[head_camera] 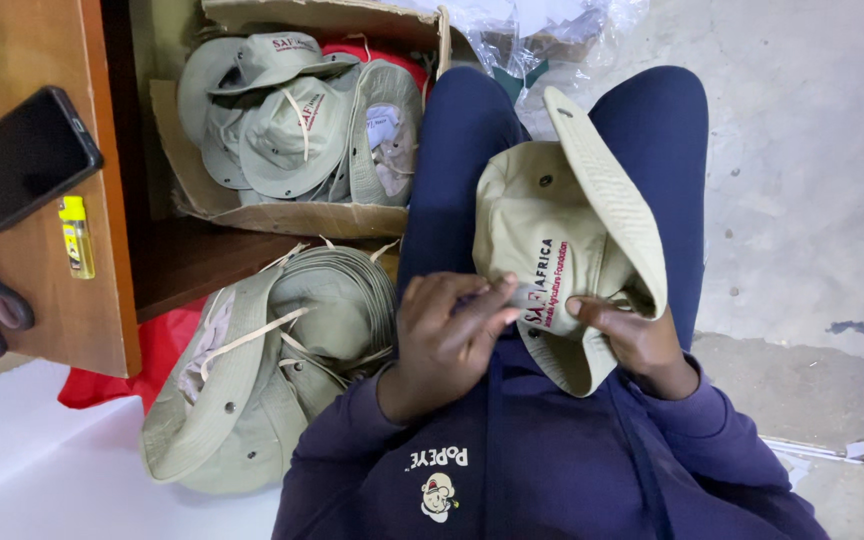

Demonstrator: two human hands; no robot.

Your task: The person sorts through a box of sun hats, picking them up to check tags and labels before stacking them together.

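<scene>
Left hand (447,340) pinches the khaki bucket hat (562,230) at its lower brim; right hand (637,340) grips the brim at 3 o'clock of it. Hat lies on the lap, crown toward 12 o'clock, both hands equally near.

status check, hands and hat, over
Left hand pinching hat's front edge. Right hand gripping its brim. Hat on lap, nothing in the way.
</scene>
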